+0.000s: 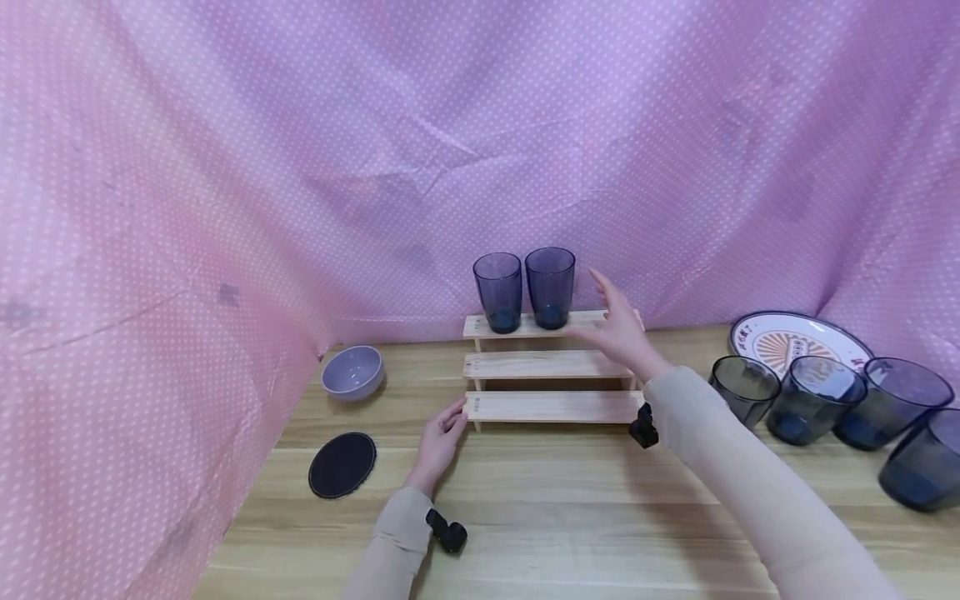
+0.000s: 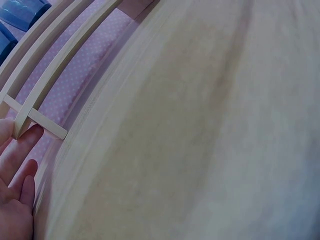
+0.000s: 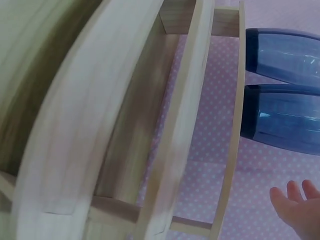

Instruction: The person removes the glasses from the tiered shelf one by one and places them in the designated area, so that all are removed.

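A three-step wooden rack (image 1: 555, 406) stands on the table, two dark blue-tinted glasses (image 1: 501, 292) upright side by side on the left part of its top step. At the lowest step's left end, my left hand (image 1: 437, 446) pinches the board; the left wrist view shows thumb and finger (image 2: 20, 150) on either side of its corner. My right hand (image 1: 621, 333) is beside the right-hand glass (image 1: 551, 287), thumb and fingers spread with nothing between them. In the right wrist view, a gap separates its fingertips (image 3: 294, 190) from the nearer glass (image 3: 282, 117).
Several more tinted glasses (image 1: 813, 400) stand at the right, partly in front of a patterned white plate (image 1: 780, 333). On the left are a small lilac bowl (image 1: 352, 373) and a round black mat (image 1: 342, 465). Pink dotted cloth (image 1: 450, 167) hangs behind the table (image 1: 555, 517).
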`<action>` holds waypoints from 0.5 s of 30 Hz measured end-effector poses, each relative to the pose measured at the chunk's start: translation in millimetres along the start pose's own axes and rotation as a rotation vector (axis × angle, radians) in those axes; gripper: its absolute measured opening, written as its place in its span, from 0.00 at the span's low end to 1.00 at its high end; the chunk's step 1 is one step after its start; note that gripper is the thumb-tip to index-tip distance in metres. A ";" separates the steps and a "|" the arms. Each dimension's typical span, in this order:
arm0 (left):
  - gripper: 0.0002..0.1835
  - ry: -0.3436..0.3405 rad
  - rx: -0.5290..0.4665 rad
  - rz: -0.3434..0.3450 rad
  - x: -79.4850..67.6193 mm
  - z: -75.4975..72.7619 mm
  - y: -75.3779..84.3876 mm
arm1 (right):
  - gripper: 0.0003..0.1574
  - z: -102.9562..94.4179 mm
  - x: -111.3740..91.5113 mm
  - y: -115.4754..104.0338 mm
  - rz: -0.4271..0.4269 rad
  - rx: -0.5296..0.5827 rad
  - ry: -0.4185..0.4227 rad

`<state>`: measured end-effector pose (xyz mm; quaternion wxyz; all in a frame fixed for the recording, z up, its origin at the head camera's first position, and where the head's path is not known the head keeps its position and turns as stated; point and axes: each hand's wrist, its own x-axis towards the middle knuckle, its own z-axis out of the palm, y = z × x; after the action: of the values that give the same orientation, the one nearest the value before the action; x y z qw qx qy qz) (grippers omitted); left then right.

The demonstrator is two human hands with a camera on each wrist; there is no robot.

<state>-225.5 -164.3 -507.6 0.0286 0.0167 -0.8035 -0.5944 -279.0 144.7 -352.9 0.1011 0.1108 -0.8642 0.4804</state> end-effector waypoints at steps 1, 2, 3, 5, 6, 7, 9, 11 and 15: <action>0.21 0.001 0.000 -0.002 -0.1 0.2 0.0 | 0.68 1.2 2.5 -1.0 -0.001 0.004 -0.001; 0.21 0.001 0.003 0.000 -0.1 0.3 -0.3 | 0.68 2.4 5.1 -2.0 -0.003 0.007 -0.002; 0.21 0.002 0.003 0.001 0.2 0.3 -0.5 | 0.68 3.5 7.2 -3.0 -0.003 0.007 -0.006; 0.21 0.002 0.001 -0.001 0.9 0.3 -0.9 | 0.67 6.4 11.9 -5.4 0.002 0.002 -0.012; 0.21 0.001 0.000 -0.001 1.1 0.4 -1.1 | 0.67 7.9 14.0 -6.4 0.008 0.003 -0.013; 0.21 0.001 -0.001 -0.004 1.6 0.4 -1.3 | 0.67 9.4 16.0 -7.4 0.013 0.003 -0.014; 0.21 -0.001 -0.005 -0.007 1.9 0.3 -1.2 | 0.66 12.4 20.0 -7.8 0.011 -0.002 -0.015; 0.21 -0.005 -0.001 -0.007 1.7 0.2 -1.1 | 0.65 15.9 23.7 -7.5 -0.004 -0.007 -0.010; 0.20 -0.005 0.002 0.000 1.6 -0.2 0.0 | 0.64 22.9 29.5 -5.9 -0.033 -0.009 0.022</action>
<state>-227.0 -164.6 -507.5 0.0266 0.0154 -0.8042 -0.5935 -307.1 119.3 -351.7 0.1190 0.1196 -0.8632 0.4759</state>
